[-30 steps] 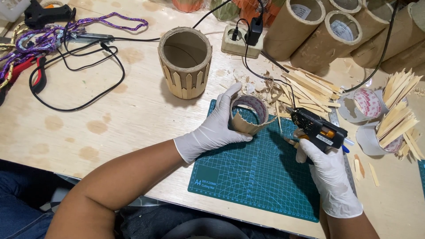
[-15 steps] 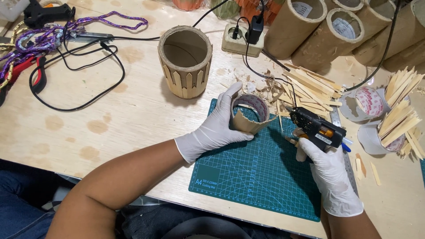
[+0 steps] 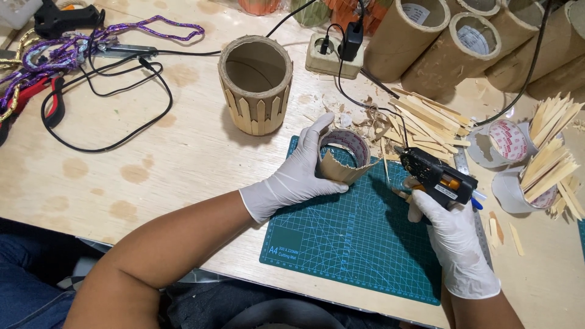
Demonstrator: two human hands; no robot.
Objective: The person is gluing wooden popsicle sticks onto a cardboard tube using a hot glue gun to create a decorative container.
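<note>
My left hand (image 3: 298, 173), in a white glove, grips a short cardboard tube ring (image 3: 345, 157) with a ragged brown edge, tilted over the green cutting mat (image 3: 347, 244). My right hand (image 3: 454, 240), also gloved, holds a black hot glue gun (image 3: 432, 173) whose nozzle points left toward the ring, a short gap away. A pile of flat wooden sticks (image 3: 420, 122) lies just behind the gun.
A cardboard cup clad in wooden sticks (image 3: 255, 82) stands behind the mat. A power strip (image 3: 334, 53) with cables, several large cardboard tubes (image 3: 463, 42), tape rolls holding sticks (image 3: 524, 164), and cords and pliers (image 3: 55, 91) lie at the left.
The ring has turned slightly in my left hand. The glue gun has stayed close to the ring's right side, shifting only a little.
</note>
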